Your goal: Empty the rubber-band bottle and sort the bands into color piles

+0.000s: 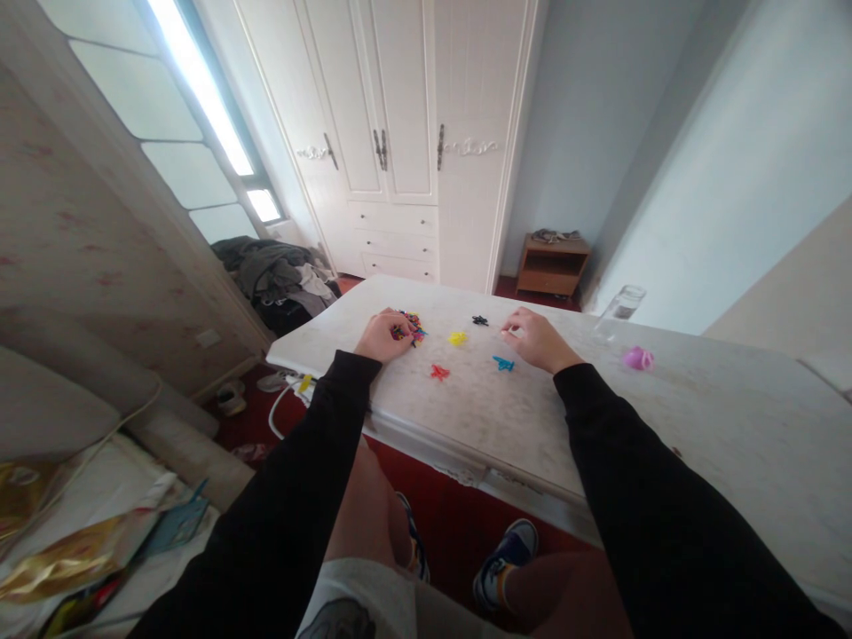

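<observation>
My left hand (387, 335) rests at the near-left side of a heap of small mixed-colour plastic pieces (416, 328). Its fingers are curled together at the heap, and what they grip is hidden. To the right, my right hand (532, 339) is held in a pinch above the table; anything between its fingertips is too small to name. Between the hands lie small single-colour groups of similar pieces: black (480, 320), yellow (457, 338), red (439, 373) and blue (504, 364). The blue group is nearest to my right hand.
Everything lies on a white table (466, 417). A clear glass container (623, 306) and a purple object (637, 358) are right of my right hand. A white cable (274, 413) hangs at the left edge. Beyond stand a white wardrobe (406, 169) and a small wooden cabinet (552, 266).
</observation>
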Action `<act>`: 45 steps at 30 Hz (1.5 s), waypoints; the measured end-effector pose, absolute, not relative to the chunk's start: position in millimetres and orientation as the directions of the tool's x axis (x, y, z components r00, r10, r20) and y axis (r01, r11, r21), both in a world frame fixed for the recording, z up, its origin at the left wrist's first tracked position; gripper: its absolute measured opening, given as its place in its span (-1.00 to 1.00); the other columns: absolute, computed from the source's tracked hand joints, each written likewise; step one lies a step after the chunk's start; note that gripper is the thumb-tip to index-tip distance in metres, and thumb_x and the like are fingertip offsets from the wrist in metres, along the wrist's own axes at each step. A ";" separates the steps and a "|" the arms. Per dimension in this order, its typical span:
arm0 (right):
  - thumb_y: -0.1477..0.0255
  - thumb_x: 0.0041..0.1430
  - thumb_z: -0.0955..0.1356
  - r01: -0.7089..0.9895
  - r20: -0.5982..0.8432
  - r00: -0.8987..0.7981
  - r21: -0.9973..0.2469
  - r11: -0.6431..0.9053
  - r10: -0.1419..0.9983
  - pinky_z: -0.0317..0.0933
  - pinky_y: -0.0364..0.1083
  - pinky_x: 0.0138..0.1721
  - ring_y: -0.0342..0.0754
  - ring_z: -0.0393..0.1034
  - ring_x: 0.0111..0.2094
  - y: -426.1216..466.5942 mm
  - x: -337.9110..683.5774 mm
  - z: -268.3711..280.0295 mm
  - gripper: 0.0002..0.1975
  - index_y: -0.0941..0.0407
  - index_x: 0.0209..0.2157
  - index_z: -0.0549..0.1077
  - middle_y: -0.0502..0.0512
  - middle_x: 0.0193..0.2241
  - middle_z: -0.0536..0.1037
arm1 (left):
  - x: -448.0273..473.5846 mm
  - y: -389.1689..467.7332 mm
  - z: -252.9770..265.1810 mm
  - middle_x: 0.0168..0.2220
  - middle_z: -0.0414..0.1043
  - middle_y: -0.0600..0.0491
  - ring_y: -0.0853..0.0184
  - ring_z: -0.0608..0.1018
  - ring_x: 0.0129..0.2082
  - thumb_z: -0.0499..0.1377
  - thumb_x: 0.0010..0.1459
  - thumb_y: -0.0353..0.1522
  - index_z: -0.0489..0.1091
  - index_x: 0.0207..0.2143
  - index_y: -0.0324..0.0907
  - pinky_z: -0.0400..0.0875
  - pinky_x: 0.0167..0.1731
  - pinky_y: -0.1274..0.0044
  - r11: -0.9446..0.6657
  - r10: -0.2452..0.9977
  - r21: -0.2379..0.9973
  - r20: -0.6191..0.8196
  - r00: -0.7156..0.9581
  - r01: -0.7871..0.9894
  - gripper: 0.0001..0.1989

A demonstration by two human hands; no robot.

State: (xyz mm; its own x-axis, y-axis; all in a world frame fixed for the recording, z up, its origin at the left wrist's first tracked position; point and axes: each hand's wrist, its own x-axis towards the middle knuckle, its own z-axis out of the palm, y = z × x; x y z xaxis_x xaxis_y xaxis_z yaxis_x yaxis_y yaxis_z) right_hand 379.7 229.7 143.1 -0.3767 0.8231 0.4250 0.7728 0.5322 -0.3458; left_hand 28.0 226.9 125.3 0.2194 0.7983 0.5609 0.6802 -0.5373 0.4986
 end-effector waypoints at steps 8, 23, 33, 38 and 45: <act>0.48 0.24 0.38 0.767 0.412 -0.381 -0.359 0.532 0.828 0.32 -0.02 -0.10 0.03 0.47 -0.24 229.8 378.9 142.6 -0.86 0.14 -0.33 0.63 0.18 -0.24 0.55 | 28.6 229.3 123.3 -0.39 0.61 0.00 0.19 0.60 -0.28 0.30 -0.07 -0.41 0.50 -0.57 -0.11 0.50 -0.15 0.38 -0.486 0.822 0.464 0.530 0.207 0.741 -0.93; 0.50 0.24 0.39 0.762 0.399 -0.406 -0.348 0.546 0.822 0.32 -0.04 -0.10 0.02 0.47 -0.24 228.1 377.8 145.1 -0.85 0.14 -0.32 0.65 0.18 -0.23 0.56 | 29.1 226.8 126.3 -0.48 0.55 0.06 0.31 0.55 -0.44 0.28 0.08 -0.27 0.44 -0.50 -0.15 0.46 -0.31 0.46 -0.438 0.807 0.618 0.590 -0.018 0.653 -0.84; 0.51 0.24 0.37 0.763 0.374 -0.422 -0.345 0.546 0.826 0.33 -0.04 -0.10 0.01 0.48 -0.24 225.4 376.8 146.8 -0.84 0.14 -0.31 0.65 0.19 -0.20 0.58 | 31.3 225.7 129.3 -0.52 0.54 0.07 0.35 0.52 -0.51 0.37 0.04 -0.31 0.43 -0.50 -0.15 0.46 -0.44 0.50 -0.367 0.833 0.727 0.534 -0.142 0.580 -0.82; 0.52 0.23 0.38 0.761 0.374 -0.426 -0.344 0.550 0.824 0.34 -0.05 -0.11 0.01 0.48 -0.24 224.5 375.6 147.1 -0.84 0.15 -0.32 0.65 0.20 -0.21 0.59 | 30.7 227.6 127.5 -0.51 0.57 0.06 0.34 0.56 -0.50 0.39 0.02 -0.33 0.45 -0.48 -0.17 0.49 -0.42 0.51 -0.383 0.840 0.772 0.520 -0.157 0.507 -0.83; 0.49 0.25 0.37 0.746 0.410 -0.411 -0.362 0.559 0.814 0.31 -0.07 -0.20 0.00 0.49 -0.28 224.9 375.1 146.9 -0.84 0.18 -0.32 0.64 0.20 -0.28 0.62 | 43.6 223.3 137.3 -0.46 0.63 0.01 0.33 0.63 -0.46 0.44 -0.02 -0.32 0.47 -0.47 -0.20 0.52 -0.41 0.54 -0.432 0.866 0.841 0.488 -0.110 0.327 -0.78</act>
State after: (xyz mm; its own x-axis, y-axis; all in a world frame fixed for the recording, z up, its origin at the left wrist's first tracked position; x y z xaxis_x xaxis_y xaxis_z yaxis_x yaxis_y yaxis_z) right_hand 375.1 224.9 146.9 -0.4108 0.8144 0.4098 0.7462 0.5586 -0.3621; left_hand 43.6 223.3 137.3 -0.1103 0.8660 0.4878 0.3268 -0.4319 0.8406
